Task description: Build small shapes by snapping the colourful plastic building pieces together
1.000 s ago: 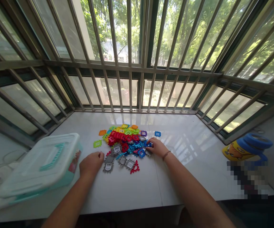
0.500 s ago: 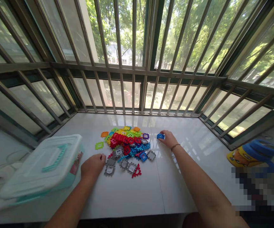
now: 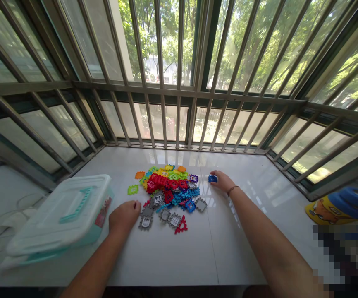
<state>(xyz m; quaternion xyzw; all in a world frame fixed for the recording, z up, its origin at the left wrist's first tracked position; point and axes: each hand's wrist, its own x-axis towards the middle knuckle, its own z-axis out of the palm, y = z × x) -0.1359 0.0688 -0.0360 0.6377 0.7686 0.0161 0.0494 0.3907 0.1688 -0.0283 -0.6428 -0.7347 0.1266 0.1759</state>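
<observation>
My right hand (image 3: 222,181) rests on the white tabletop to the right of the pile, its fingers closed on a blue interlocking building tile (image 3: 212,178). My left hand (image 3: 125,215) lies curled at the pile's left front, close to a grey tile with a window grid (image 3: 146,222). Whether anything is inside its fingers is hidden. Between the hands sits a heap of notched plastic tiles (image 3: 166,182) in red, yellow, green, blue and grey. A red triangular tile (image 3: 181,224) and a loose grey square tile (image 3: 201,204) lie at its front and right edges.
A lidded plastic box (image 3: 51,211) with a teal handle stands at the left. To the right is a yellow and blue cup (image 3: 337,207), beside a blurred-out patch. Metal window bars (image 3: 179,91) close off the table's back edge.
The whole view has shifted slightly, so things appear a little farther right. The blue tile in my right hand has tilted a bit. My left hand stays beside the pile.
</observation>
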